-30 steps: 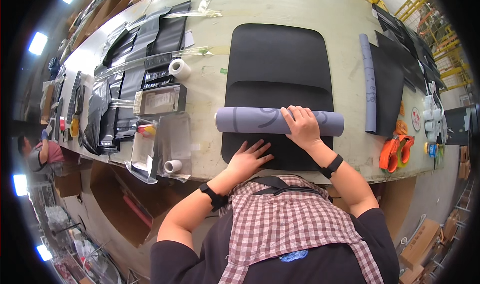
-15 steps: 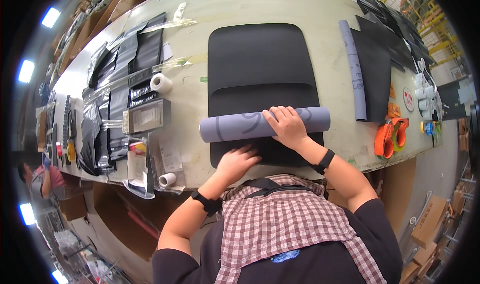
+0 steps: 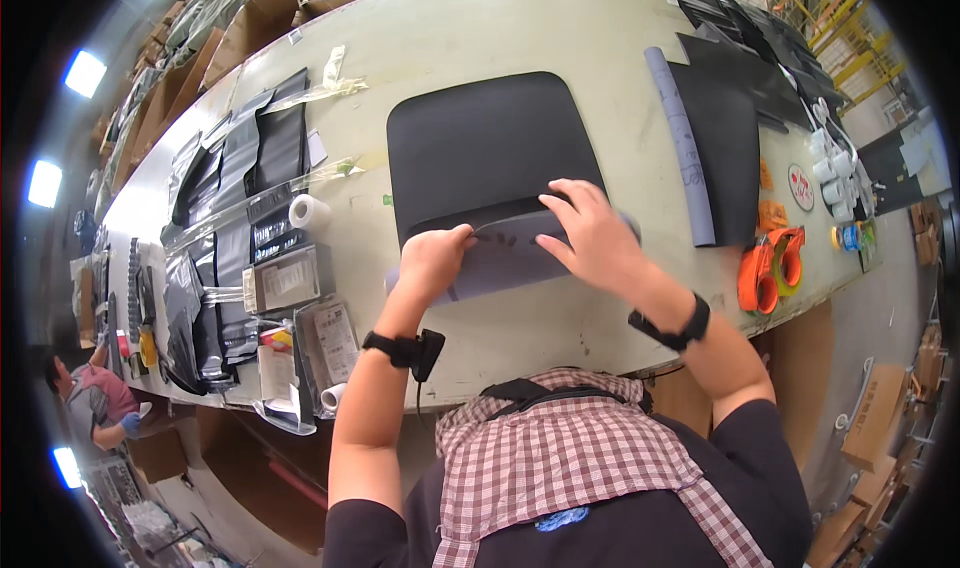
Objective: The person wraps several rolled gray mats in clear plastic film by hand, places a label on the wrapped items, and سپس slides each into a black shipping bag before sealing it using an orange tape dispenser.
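A black sheet with rounded far corners (image 3: 490,153) lies flat in front of me on the table. Across its near part runs a grey-purple roll or folded flap (image 3: 500,280), mostly behind my hands. My left hand (image 3: 432,260) is closed, thumb and finger pinching the flap's upper edge at the left. Beside it, my right hand (image 3: 600,240) has its fingers spread, the fingertips over the sheet and the thumb close to the flap. Whether those fingertips touch is hard to tell. How the flap joins the black sheet is hidden.
Black plastic bags (image 3: 215,228) lie at left, near a white tape roll (image 3: 309,211) and a clear box (image 3: 285,280). At right are another grey-purple roll (image 3: 680,148), black sheets (image 3: 725,138) and orange-handled scissors (image 3: 760,278). Another person (image 3: 95,403) stands far left.
My left hand has moved up and left and now pinches the flap's edge. My right hand has come off the roll's top, fingers spreading. The roll's near part now shows as a raised flap.
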A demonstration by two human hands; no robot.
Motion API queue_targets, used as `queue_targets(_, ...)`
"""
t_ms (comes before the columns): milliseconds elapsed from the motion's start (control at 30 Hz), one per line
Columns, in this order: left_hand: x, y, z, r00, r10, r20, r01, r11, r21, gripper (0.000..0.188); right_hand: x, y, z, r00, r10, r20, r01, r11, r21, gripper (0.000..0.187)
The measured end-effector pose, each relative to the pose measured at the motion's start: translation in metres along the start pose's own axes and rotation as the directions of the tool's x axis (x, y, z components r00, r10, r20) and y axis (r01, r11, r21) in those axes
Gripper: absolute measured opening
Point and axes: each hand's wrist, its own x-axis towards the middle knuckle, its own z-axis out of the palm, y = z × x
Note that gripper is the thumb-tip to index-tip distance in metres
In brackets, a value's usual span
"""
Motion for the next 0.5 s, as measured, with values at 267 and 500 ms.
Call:
queue_targets(267, 0.033, -0.016, 0.010, 0.989, 0.136, 0.057, -0.138, 0.989, 0.047, 0.019, -0.014, 0.061, 0.055, 0.980, -0.106, -0.166, -0.007, 0.824, -0.566, 0.074)
queue_targets(500, -0.022, 0.003, 0.019, 0.965, 0.188, -0.185, -0.187, 0.982, 0.025, 0.059, -0.005, 0.073, 0.049, 0.982, -0.128, -0.138, 0.050, 0.885, -0.464, 0.075)
